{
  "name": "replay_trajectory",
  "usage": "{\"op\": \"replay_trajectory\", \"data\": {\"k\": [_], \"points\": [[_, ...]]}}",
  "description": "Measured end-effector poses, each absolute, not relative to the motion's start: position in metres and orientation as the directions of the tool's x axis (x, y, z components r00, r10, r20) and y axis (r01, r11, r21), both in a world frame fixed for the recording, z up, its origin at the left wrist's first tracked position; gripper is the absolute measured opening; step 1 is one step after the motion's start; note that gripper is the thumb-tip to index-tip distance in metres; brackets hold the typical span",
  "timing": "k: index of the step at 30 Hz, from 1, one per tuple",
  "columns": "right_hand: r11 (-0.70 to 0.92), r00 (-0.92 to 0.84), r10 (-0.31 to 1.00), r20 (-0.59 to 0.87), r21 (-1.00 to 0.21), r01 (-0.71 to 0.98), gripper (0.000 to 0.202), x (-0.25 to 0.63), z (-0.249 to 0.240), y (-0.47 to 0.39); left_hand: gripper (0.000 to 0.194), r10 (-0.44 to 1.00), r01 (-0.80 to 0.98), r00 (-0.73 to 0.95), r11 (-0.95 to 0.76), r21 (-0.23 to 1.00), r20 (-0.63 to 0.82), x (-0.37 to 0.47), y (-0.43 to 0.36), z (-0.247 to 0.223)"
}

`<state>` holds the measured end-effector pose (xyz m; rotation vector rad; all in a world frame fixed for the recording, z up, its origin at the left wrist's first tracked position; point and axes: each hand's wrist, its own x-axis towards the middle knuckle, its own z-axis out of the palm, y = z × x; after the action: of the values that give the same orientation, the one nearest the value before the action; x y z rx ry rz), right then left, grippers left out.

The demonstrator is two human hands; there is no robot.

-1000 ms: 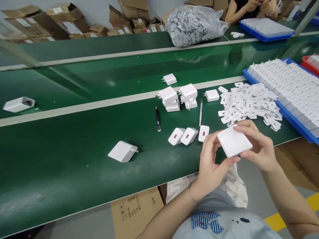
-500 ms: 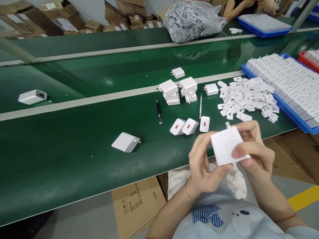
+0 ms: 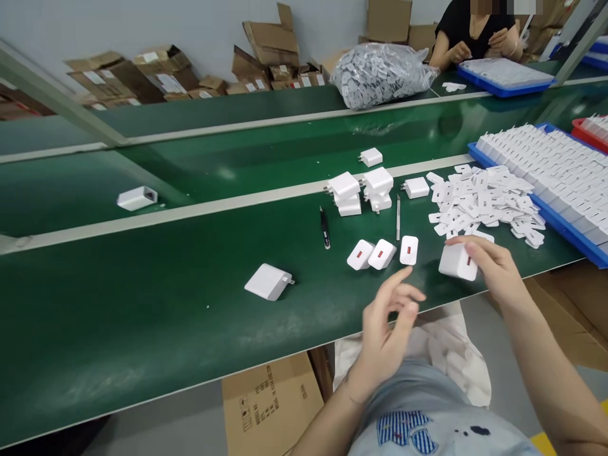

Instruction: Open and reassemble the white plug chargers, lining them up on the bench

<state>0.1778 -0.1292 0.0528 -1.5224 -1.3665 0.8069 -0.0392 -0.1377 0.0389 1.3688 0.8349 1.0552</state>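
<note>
Near the table's front edge, my right hand (image 3: 491, 259) is closed on a white USB charger (image 3: 455, 263), whose end face with a red port shows beside my fingers. My left hand (image 3: 392, 316) hovers over the edge, fingers apart and nothing in them. Just beyond it, three chargers with red ports stand in a row; the nearest to my fingertips is an upright charger (image 3: 409, 251). Behind that row lie a craft knife (image 3: 398, 217) and black tweezers (image 3: 325, 228). A pile of thin white cover plates (image 3: 484, 199) lies past my right hand.
Stacked chargers (image 3: 344, 185) sit by the pale rail, and a single charger (image 3: 269, 282) lies to the left. A blue tray (image 3: 560, 225) full of chargers flanks the right side. Across the belt are a plastic bag of small parts (image 3: 382, 76) and a person (image 3: 475, 38) at another tray.
My hands have parted. The right one has carried the charger to the table at the right; the left has let go of it. The view has tilted up a little.
</note>
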Motion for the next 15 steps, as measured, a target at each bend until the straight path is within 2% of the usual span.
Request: {"op": "replay_trajectory", "data": {"k": [2,4,5,7,9,12,15], "points": [[-0.086,0.142,0.99,-0.026,-0.897,0.433,0.035,0.181,0.054,-0.112,0.031,0.962,0.158,0.105,-0.266,0.951,0.252,-0.059,-0.127,0.037],[-0.136,0.101,0.99,-0.101,-0.88,0.455,0.04,0.177,0.055,-0.097,0.034,0.957,0.366,-0.038,-0.254,0.895,0.287,-0.074,-0.112,0.034],[-0.142,0.083,0.99,-0.117,-0.878,0.457,0.042,0.172,0.055,-0.09,0.041,0.968,0.41,-0.038,-0.211,0.887,0.248,-0.078,-0.104,0.033],[-0.125,0.031,0.992,-0.125,-0.877,0.463,0.043,0.161,0.055,-0.078,0.047,0.989,0.403,0.067,-0.151,0.903,0.135,-0.084,-0.092,0.029],[-0.083,-0.047,0.992,-0.119,-0.876,0.476,0.043,0.149,0.053,-0.07,0.042,0.985,0.357,0.155,-0.13,0.925,0.078,-0.087,-0.083,0.027],[-0.01,-0.156,0.982,-0.105,-0.858,0.514,0.046,0.127,0.05,-0.061,0.039,0.99,0.373,0.128,-0.11,0.921,0.066,-0.096,-0.078,0.028],[0.162,-0.238,0.971,-0.009,-0.708,0.688,0.046,0.104,0.054,-0.051,0.041,0.996,0.472,0.074,-0.077,0.878,0.048,-0.112,-0.074,0.031]]}}
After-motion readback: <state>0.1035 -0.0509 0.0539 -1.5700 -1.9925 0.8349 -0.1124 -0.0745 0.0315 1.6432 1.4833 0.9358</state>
